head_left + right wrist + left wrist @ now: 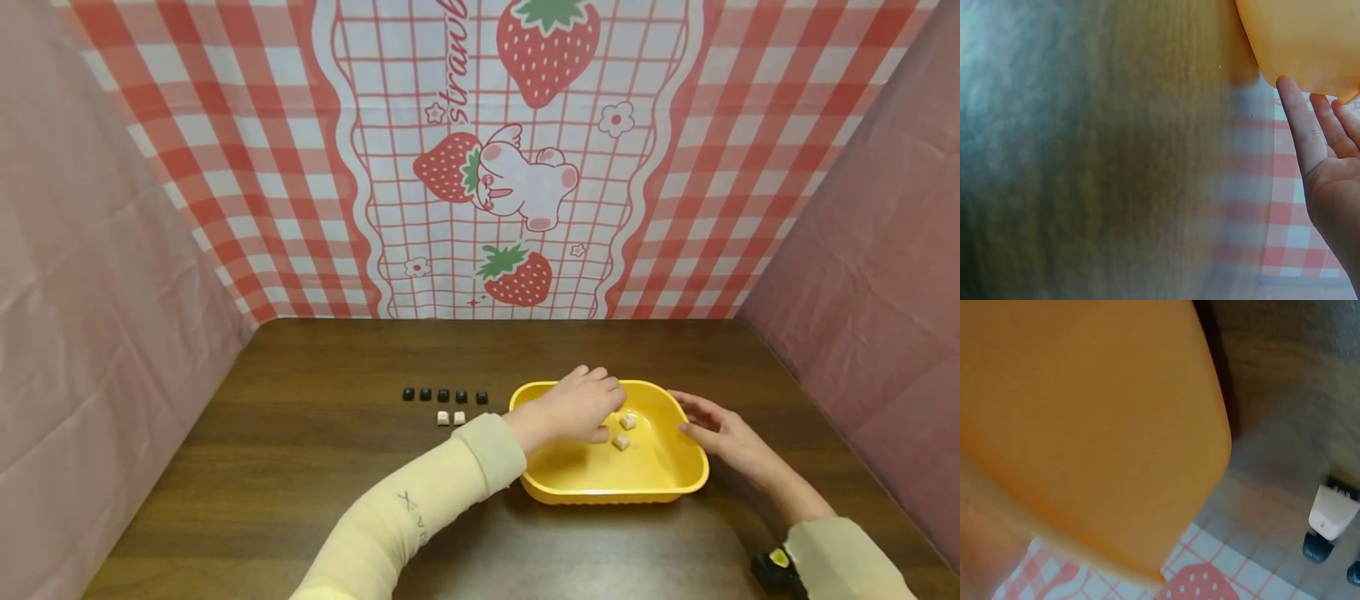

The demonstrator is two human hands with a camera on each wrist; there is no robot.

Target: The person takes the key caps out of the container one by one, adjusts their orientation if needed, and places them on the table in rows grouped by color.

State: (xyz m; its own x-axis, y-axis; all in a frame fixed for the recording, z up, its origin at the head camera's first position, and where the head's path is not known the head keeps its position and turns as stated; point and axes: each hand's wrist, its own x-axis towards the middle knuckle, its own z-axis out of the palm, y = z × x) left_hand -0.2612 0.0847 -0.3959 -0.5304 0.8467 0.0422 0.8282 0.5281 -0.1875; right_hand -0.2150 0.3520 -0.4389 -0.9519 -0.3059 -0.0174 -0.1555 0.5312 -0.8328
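Observation:
A yellow plastic basin sits on the table, with small white keycaps visible on its floor. My left hand reaches over its left side, fingers bent downward inside; whether they hold a keycap is hidden. In the left wrist view the basin's wall fills much of the frame. At the basin's right end, my right hand touches the rim with thumb and fingers spread and fairly straight. The right wrist view shows those fingertips against the outside of the basin.
Left of the basin, several black keycaps form a row on the dark wooden table. Two white keycaps lie in front of them. A checked strawberry cloth hangs behind, and pink cloth covers the sides.

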